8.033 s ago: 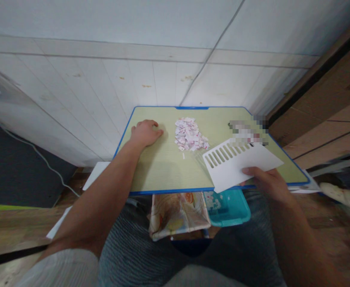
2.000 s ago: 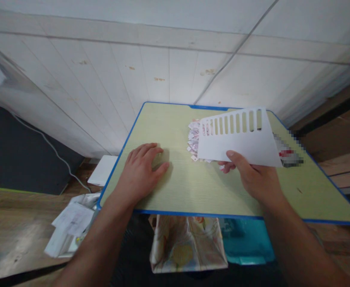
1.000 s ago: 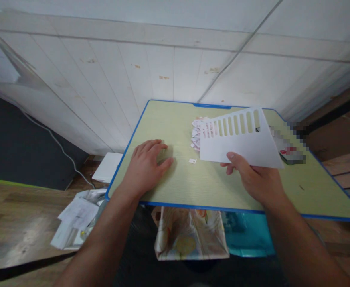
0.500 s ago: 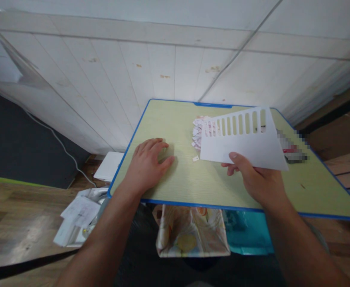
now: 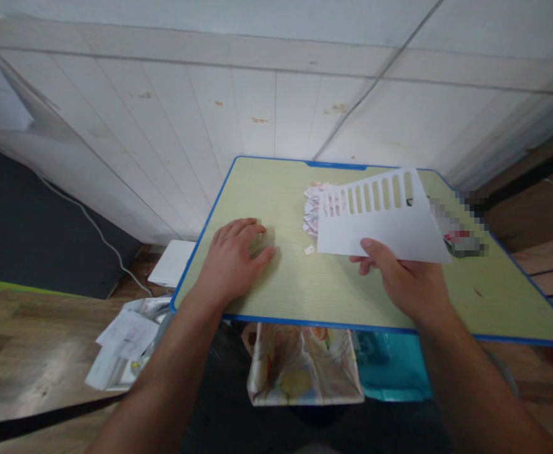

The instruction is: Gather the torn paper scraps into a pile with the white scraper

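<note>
A white sheet with a row of long rounded slots cut along its far side is pinched at its near edge by my right hand, thumb on top. Behind its left end, partly covered, lies a heap of small white-and-pink paper pieces. One small white piece sits apart, just left of the sheet's near corner. On the left part of the table rests my left hand, palm down, fingers apart, holding nothing.
A pixelated object with some red lies at the table's right. Under the front edge are a patterned fabric-lined box and a teal container. Papers lie in a pile at the lower left. A cable runs down the white wall.
The right end of the slotted sheet has shifted slightly left and tilted a little in my right hand. My left hand stays where it was.
</note>
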`<action>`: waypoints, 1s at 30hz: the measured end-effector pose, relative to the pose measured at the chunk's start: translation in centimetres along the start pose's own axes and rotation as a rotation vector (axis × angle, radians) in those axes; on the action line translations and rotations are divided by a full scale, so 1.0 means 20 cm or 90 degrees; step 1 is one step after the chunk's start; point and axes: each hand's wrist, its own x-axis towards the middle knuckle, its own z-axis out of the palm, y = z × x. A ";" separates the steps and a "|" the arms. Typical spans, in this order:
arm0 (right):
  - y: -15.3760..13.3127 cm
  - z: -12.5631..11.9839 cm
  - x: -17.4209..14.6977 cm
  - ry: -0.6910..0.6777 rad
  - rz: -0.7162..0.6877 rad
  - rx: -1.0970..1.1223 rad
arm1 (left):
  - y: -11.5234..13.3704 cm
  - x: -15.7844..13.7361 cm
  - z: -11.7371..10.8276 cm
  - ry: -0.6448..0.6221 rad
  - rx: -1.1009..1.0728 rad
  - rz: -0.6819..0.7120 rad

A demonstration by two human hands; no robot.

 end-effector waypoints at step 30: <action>0.05 -0.07 -0.09 0.035 0.029 0.042 | -0.01 0.01 0.02 0.018 0.005 0.007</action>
